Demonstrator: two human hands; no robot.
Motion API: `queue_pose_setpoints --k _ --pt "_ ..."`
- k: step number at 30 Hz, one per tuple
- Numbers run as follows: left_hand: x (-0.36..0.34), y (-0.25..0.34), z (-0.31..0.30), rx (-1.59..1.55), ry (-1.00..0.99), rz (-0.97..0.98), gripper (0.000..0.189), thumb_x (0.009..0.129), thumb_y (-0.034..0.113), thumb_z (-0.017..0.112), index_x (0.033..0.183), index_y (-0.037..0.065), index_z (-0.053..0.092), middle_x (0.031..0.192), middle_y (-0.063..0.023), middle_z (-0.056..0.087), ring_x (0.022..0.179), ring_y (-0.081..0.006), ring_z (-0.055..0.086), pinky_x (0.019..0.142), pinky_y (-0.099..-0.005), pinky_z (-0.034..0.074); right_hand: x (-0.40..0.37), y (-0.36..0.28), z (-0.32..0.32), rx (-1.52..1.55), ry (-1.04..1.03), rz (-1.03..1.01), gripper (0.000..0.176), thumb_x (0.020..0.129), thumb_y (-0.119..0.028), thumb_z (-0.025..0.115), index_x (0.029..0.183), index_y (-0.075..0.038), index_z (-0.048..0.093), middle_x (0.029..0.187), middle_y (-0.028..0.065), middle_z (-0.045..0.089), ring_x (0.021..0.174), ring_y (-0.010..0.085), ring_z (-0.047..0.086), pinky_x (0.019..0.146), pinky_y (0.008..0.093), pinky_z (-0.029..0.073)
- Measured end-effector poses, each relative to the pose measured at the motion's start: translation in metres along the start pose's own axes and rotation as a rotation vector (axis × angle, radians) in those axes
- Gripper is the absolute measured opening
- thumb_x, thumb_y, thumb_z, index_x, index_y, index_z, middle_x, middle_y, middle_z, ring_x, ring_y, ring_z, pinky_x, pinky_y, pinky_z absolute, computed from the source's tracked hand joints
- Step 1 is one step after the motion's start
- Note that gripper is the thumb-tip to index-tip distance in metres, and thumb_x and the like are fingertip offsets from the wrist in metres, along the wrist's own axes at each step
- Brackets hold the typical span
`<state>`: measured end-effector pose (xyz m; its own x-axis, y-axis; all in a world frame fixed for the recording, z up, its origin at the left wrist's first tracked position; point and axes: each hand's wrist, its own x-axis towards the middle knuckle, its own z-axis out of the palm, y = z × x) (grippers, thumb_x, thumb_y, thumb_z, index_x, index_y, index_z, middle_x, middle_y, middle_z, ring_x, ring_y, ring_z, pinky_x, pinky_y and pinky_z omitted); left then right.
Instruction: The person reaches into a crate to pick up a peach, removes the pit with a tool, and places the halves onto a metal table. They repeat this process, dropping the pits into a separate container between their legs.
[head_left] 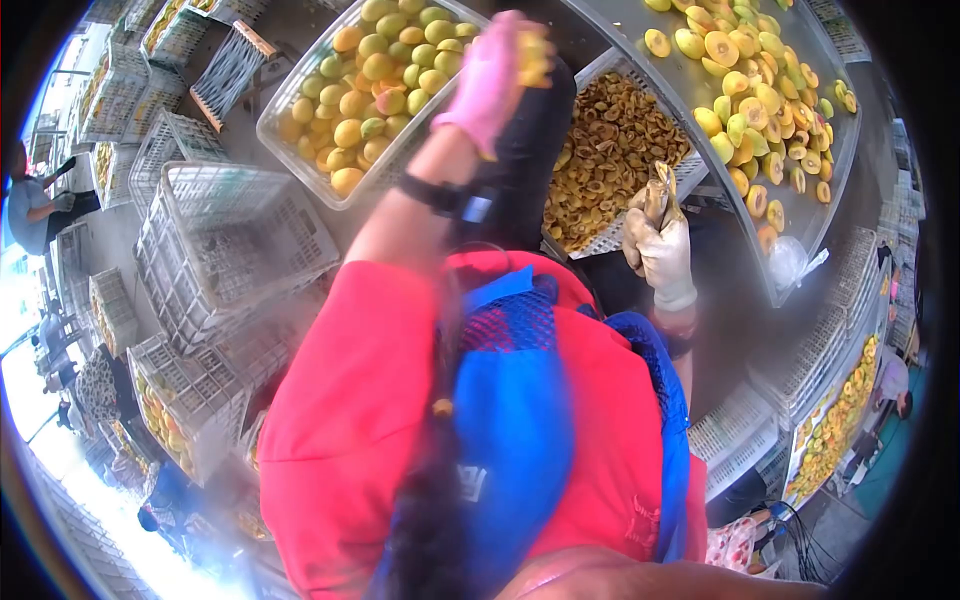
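Observation:
My left hand (pixel 485 85), in a pink glove, is blurred by motion over my dark-clad leg, beside a crate of whole yellow-green stone fruit (pixel 375 65). Its fingers are closed around a yellow piece of fruit (pixel 535 58). My right hand (pixel 660 245) wears a stained white glove. It grips a short, stained metal tool (pixel 664 190) with a pliers-like shape, pointing away from me. Just beyond it stands a crate of brown fruit stones (pixel 610 140). Halved yellow fruit (pixel 765 95) lies on the metal table to the right.
The metal table's raised edge (pixel 690 120) runs close past my right hand. A clear plastic bag (pixel 788 262) lies at its near corner. Plastic crates (pixel 225 240) stand on the left, with a folding stool (pixel 232 75) behind. Another person (pixel 45 205) is at far left.

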<state>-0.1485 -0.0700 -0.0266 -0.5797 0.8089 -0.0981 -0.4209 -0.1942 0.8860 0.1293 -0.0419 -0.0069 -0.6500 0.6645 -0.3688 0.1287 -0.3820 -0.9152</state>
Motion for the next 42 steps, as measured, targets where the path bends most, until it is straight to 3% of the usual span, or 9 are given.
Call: queue_pose_setpoints --k 2,5,14,20,23,26,28,34,42 --pt "0.016 -0.036 -0.097 1.374 0.123 0.849 0.04 0.079 0.004 0.069 0.117 0.0 0.059 0.116 -0.0207 0.06 0.105 -0.0376 0.06 0.092 -0.042 0.051 0.001 0.01 -0.007 -0.032 0.021 0.007 0.009 0.09 -0.005 0.054 0.096 -0.005 0.047 0.063 -0.0006 0.043 0.042 0.0067 0.038 0.037 0.0205 0.032" --pt "-0.013 -0.019 -0.165 0.993 0.417 -0.218 0.058 0.094 0.046 0.053 0.127 -0.002 0.057 0.129 -0.0248 0.058 0.12 -0.039 0.054 0.101 -0.0439 0.044 -0.001 0.023 -0.014 -0.053 0.068 0.049 0.01 0.091 -0.006 0.054 0.097 -0.005 0.047 0.064 -0.0004 0.044 0.042 0.0068 0.039 0.038 0.0204 0.033" --pt "-0.049 -0.147 -0.343 1.564 0.521 -0.48 0.083 0.096 0.042 0.047 0.153 -0.008 0.013 0.162 -0.0237 0.009 0.152 -0.0314 0.002 0.124 -0.0351 0.007 0.001 0.038 -0.017 -0.066 0.168 0.127 0.011 0.093 -0.005 0.055 0.104 -0.005 0.051 0.065 -0.0018 0.047 0.042 0.0058 0.042 0.038 0.0221 0.034" --pt "-0.034 -0.141 -0.361 1.728 0.334 -0.624 0.086 0.093 0.045 0.054 0.151 -0.008 0.018 0.159 -0.027 0.017 0.15 -0.0342 0.013 0.123 -0.0373 0.012 0.006 0.053 -0.019 -0.158 0.258 -0.013 0.032 0.094 -0.004 0.056 0.125 -0.007 0.05 0.073 -0.0025 0.049 0.047 0.0062 0.045 0.041 0.0222 0.037" --pt "-0.009 -0.107 -0.299 1.531 0.398 -0.564 0.088 0.083 0.057 0.065 0.141 -0.006 0.042 0.143 -0.0312 0.042 0.132 -0.0441 0.044 0.112 -0.0445 0.035 0.012 0.085 -0.034 -0.418 0.399 -0.271 0.03 0.092 -0.001 0.06 0.122 -0.002 0.055 0.082 -0.0008 0.058 0.062 0.0074 0.056 0.054 0.0242 0.046" --pt "0.011 -0.064 -0.204 1.647 0.531 0.288 0.056 0.093 0.037 0.064 0.135 0.002 0.053 0.133 -0.0226 0.054 0.118 -0.0392 0.056 0.102 -0.0443 0.045 0.02 0.093 -0.035 -0.599 0.647 -0.58 0.022 0.087 -0.006 0.065 0.107 0.001 0.058 0.087 0.0171 0.067 0.07 0.0327 0.066 0.063 0.0399 0.051" --pt "0.031 -0.03 -0.104 1.403 0.363 0.384 0.05 0.094 0.034 0.063 0.134 0.005 0.056 0.131 -0.0203 0.057 0.12 -0.036 0.055 0.104 -0.0435 0.043 0.019 0.089 -0.043 -0.507 0.488 -0.072 0.02 0.09 -0.013 0.061 0.102 0.002 0.059 0.083 0.0213 0.066 0.069 0.0361 0.066 0.063 0.0419 0.051" --pt "0.077 -0.048 0.116 1.186 -0.479 0.283 0.051 0.092 0.032 0.067 0.135 0.007 0.056 0.123 -0.0109 0.064 0.099 -0.0158 0.067 0.082 -0.0305 0.054 0.029 0.131 -0.064 -0.634 0.44 -0.011 0.026 0.088 -0.013 0.06 0.11 -0.001 0.051 0.077 0.0196 0.063 0.064 0.0396 0.063 0.062 0.0442 0.051" --pt "0.134 -0.175 0.256 1.762 -0.959 -0.11 0.071 0.077 0.05 0.071 0.131 0.007 0.057 0.126 -0.0171 0.062 0.118 -0.0328 0.06 0.097 -0.043 0.049 0.01 0.099 -0.062 -0.501 0.549 -0.269 0.018 0.089 -0.013 0.062 0.096 0.002 0.056 0.072 0.0233 0.061 0.066 0.0421 0.061 0.06 0.0442 0.048"
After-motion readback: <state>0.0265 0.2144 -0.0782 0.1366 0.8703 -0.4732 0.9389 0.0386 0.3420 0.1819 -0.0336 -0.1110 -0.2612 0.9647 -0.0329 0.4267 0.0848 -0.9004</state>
